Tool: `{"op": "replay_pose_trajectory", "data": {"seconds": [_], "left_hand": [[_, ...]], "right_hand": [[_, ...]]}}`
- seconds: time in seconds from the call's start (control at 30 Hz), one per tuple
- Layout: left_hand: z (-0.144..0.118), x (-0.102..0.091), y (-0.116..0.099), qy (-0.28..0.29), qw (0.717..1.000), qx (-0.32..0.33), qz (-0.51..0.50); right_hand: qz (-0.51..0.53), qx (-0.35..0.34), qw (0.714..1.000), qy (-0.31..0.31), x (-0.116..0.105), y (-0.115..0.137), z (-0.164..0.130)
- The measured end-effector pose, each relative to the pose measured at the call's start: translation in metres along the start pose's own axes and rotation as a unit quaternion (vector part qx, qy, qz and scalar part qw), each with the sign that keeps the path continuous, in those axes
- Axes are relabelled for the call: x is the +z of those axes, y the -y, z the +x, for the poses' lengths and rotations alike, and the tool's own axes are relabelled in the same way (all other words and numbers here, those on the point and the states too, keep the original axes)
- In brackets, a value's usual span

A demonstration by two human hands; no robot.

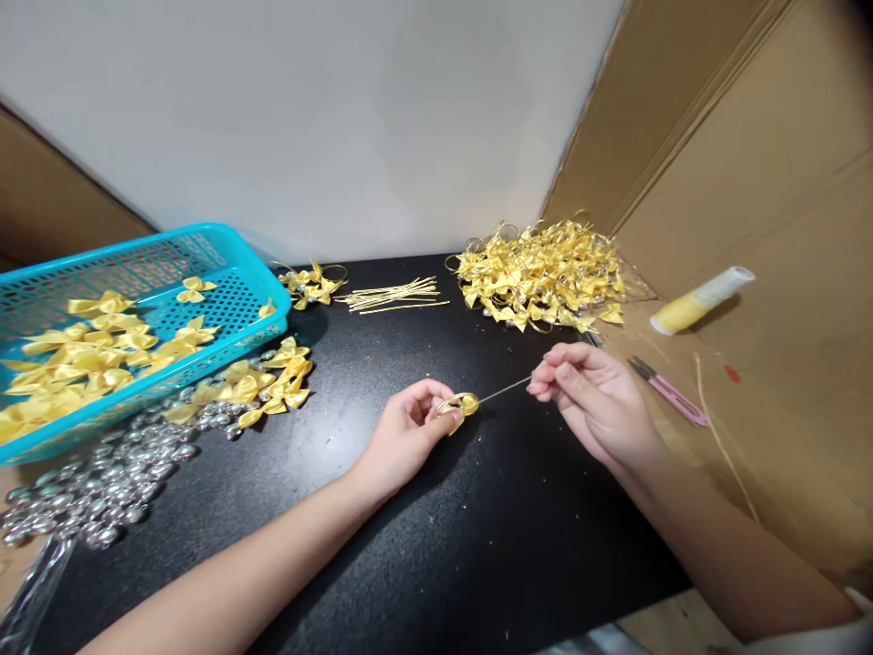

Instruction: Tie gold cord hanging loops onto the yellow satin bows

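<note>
A: Head view: the left hand (409, 428) is closed in a pinch on a small yellow bow (464, 407), held just above the black counter (423, 546). The right hand (593, 400) is also closed, thumb and fingers pinching the far end of a thin gold wire (501, 391) that runs back to the bow.

B: So both hands grip 1 piece between them?

A: Yes, the wire looks taut from one hand to the other. To do this well, I'd judge the left pinch should stay firm on the bow while the right draws the wire straight along its own line, not sideways, so the loop at the bow does not kink.

B: What lies around them?

A: A heap of finished bows (546, 273) at the back right, a bundle of cut wires (396, 296) behind the hands, loose bows (273, 382) beside a teal basket (238, 273) on the left, and silver beads (109, 482) in front of it. Pink snips (672, 393) and a glue tube (702, 298) sit on the cardboard to the right.
</note>
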State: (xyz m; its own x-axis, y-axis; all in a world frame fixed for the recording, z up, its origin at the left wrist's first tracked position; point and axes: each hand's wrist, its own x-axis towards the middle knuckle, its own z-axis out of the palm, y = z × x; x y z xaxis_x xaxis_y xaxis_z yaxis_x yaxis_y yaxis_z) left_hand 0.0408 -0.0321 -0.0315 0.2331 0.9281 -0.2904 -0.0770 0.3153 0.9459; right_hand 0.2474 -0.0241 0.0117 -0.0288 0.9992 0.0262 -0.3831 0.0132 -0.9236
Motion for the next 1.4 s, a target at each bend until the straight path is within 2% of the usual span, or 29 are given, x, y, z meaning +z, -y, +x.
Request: {"op": "replay_pose_trajectory", "data": {"seconds": [0.13, 0.23, 0.33, 0.43, 0.63, 0.73, 0.83, 0.9, 1.03, 1.13, 1.27, 1.4], "left_hand": [[0.000, 0.001, 0.000, 0.001, 1.000, -0.005, -0.007], [-0.001, 0.001, 0.000, -0.004, 1.000, -0.002, -0.009], [-0.001, 0.000, -0.001, 0.001, 1.000, 0.005, 0.005], [-0.001, -0.001, -0.002, 0.017, 1.000, 0.005, 0.001], [0.000, -0.003, 0.004, 0.021, 0.999, -0.004, -0.027], [0.000, -0.003, 0.006, 0.004, 1.000, -0.007, -0.014], [0.000, -0.002, 0.006, -0.009, 1.000, -0.015, 0.002], [0.000, -0.002, 0.006, -0.013, 1.000, -0.020, 0.012], [-0.001, -0.001, 0.004, -0.031, 0.999, -0.019, 0.020], [-0.002, 0.001, 0.003, -0.045, 0.999, -0.015, 0.019], [-0.002, 0.003, 0.002, -0.055, 0.998, -0.014, 0.009], [-0.003, 0.003, 0.002, -0.065, 0.998, -0.007, 0.004]], "right_hand": [[0.009, -0.025, 1.000, -0.001, -0.002, -0.006, 0.002], [-0.011, -0.033, 0.999, 0.043, 0.001, -0.015, -0.005], [-0.093, -0.002, 0.991, 0.099, 0.007, -0.028, -0.015], [-0.183, 0.016, 0.975, 0.126, 0.013, -0.039, -0.022], [-0.254, 0.045, 0.960, 0.107, 0.015, -0.045, -0.023], [-0.272, 0.033, 0.960, 0.065, 0.011, -0.039, -0.018], [-0.234, 0.007, 0.972, -0.026, 0.003, -0.028, -0.008], [-0.161, -0.004, 0.985, -0.057, 0.000, -0.022, -0.001], [-0.024, -0.018, 0.998, -0.060, -0.003, -0.015, 0.006], [-0.016, -0.032, 0.998, -0.043, -0.002, -0.014, 0.003], [-0.135, -0.037, 0.990, 0.024, 0.004, -0.022, -0.008], [-0.322, -0.041, 0.940, 0.105, 0.012, -0.037, -0.017]]}}
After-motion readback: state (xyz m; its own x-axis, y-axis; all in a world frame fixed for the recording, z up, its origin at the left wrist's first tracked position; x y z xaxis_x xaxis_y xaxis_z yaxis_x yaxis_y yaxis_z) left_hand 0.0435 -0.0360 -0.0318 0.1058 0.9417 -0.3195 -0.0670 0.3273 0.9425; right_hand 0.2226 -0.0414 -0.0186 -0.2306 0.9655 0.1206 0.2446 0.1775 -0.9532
